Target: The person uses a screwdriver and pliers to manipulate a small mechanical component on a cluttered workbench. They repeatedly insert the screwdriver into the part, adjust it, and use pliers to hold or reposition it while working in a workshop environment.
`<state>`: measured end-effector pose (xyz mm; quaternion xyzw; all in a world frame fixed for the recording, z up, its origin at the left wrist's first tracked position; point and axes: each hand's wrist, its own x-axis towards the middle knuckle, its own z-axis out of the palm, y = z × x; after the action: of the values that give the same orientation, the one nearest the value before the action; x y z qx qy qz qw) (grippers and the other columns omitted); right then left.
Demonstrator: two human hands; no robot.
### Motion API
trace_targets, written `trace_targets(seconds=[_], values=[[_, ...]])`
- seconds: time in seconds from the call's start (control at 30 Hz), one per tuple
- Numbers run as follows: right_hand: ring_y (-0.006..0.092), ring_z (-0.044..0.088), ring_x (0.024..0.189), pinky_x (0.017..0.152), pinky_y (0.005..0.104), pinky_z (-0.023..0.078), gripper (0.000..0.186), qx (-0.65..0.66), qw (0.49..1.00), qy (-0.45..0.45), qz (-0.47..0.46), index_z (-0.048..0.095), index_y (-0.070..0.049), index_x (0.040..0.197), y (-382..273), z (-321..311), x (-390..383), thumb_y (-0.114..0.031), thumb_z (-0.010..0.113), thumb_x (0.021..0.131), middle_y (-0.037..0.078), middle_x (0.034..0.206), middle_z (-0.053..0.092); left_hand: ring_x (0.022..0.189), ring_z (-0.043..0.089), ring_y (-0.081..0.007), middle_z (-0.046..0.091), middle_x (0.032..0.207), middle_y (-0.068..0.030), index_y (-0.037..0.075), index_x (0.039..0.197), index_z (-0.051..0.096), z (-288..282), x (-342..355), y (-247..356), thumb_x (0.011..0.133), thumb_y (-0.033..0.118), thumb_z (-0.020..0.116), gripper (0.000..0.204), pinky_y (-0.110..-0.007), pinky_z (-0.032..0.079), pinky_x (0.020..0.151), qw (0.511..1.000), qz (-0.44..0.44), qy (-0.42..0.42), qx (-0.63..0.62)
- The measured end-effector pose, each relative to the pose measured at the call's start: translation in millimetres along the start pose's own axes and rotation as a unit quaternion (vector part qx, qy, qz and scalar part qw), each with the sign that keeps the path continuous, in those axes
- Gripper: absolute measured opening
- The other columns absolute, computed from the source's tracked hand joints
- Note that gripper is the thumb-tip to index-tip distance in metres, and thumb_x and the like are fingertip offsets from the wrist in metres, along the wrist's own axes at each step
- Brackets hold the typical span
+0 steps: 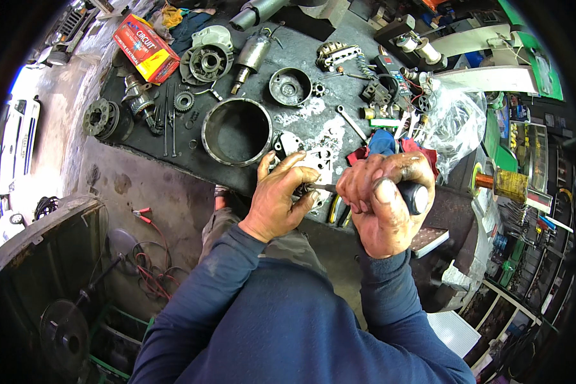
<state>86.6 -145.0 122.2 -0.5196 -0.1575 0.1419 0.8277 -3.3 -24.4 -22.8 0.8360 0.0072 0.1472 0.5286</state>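
My right hand (390,201) is closed around the black handle of a screwdriver (327,187). Its shaft points left, and the tip reaches the fingers of my left hand (276,203). Those fingers curl around a small dark part that I cannot make out. Just beyond my left fingertips, a pale metal plate with holes (320,163) lies at the bench's near edge. To the left of that hand stands a large open metal cylinder (237,132). Pliers with yellow and black handles (340,210) lie below the screwdriver, partly behind my right hand.
The dark bench (166,163) holds a round metal cup (290,87), a wrench (352,123), a gear (184,101) and a cylindrical motor part (254,52). At the right are a multimeter (392,73), clear plastic (457,121) and a copper wire spool (511,184). Red cables (152,272) lie on the floor.
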Motion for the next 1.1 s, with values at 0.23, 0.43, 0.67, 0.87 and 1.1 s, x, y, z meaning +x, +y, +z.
trace_targets(seconds=[0.23,0.43,0.67,0.87,1.1], values=[[0.0156,0.05,0.062,0.059,0.0343,0.043,0.028,-0.149,0.987,-0.059,-0.028,0.058,-0.001,0.096,3.5,0.6,7.1,-0.016,0.081,0.093,0.008,0.073,0.056,0.142,0.056,-0.0342,0.073,0.122,-0.0033,0.015,0.12,0.066,-0.1,0.6,-1.6,0.091,0.021,0.076,0.032,-0.065,0.02,0.121,1.0,0.007,0.007,-0.007],[0.0148,0.05,0.055,0.051,0.0322,0.043,0.024,-0.228,0.96,-0.122,-0.108,0.056,-0.001,0.096,11.0,9.3,17.5,-0.012,0.077,0.095,0.007,0.072,0.054,0.142,0.056,-0.0353,0.073,0.122,-0.0042,0.016,0.121,0.065,0.0,0.2,-2.8,0.089,0.018,0.076,0.034,-0.065,0.021,0.121,1.0,0.004,-0.007,-0.018],[0.0123,0.045,0.051,0.047,0.0303,0.039,0.016,-0.195,0.977,-0.025,-0.085,0.053,-0.002,0.098,8.7,10.5,14.0,-0.008,0.067,0.102,0.005,0.066,0.05,0.142,0.055,-0.0373,0.072,0.122,-0.0116,0.013,0.121,0.065,-2.1,2.5,0.3,0.091,0.019,0.076,0.033,-0.064,0.022,0.122,1.0,0.014,-0.001,0.007],[0.0121,0.045,0.054,0.051,0.0308,0.039,0.01,-0.062,0.996,0.056,-0.028,0.054,-0.007,0.103,6.3,8.3,16.0,-0.008,0.064,0.104,0.003,0.065,0.046,0.144,0.053,-0.0346,0.071,0.129,-0.0141,0.01,0.122,0.067,2.5,-1.2,-1.8,0.091,0.023,0.077,0.034,-0.061,0.021,0.124,0.999,-0.005,-0.012,0.029],[0.0117,0.045,0.052,0.05,0.0302,0.041,0.011,-0.112,0.991,0.069,-0.036,0.056,-0.006,0.102,9.0,11.2,19.7,-0.005,0.067,0.102,0.003,0.066,0.049,0.144,0.053,-0.0343,0.069,0.133,-0.0184,0.01,0.123,0.066,2.2,-1.2,-3.5,0.09,0.024,0.078,0.038,-0.06,0.02,0.124,0.999,-0.012,-0.014,0.027]])
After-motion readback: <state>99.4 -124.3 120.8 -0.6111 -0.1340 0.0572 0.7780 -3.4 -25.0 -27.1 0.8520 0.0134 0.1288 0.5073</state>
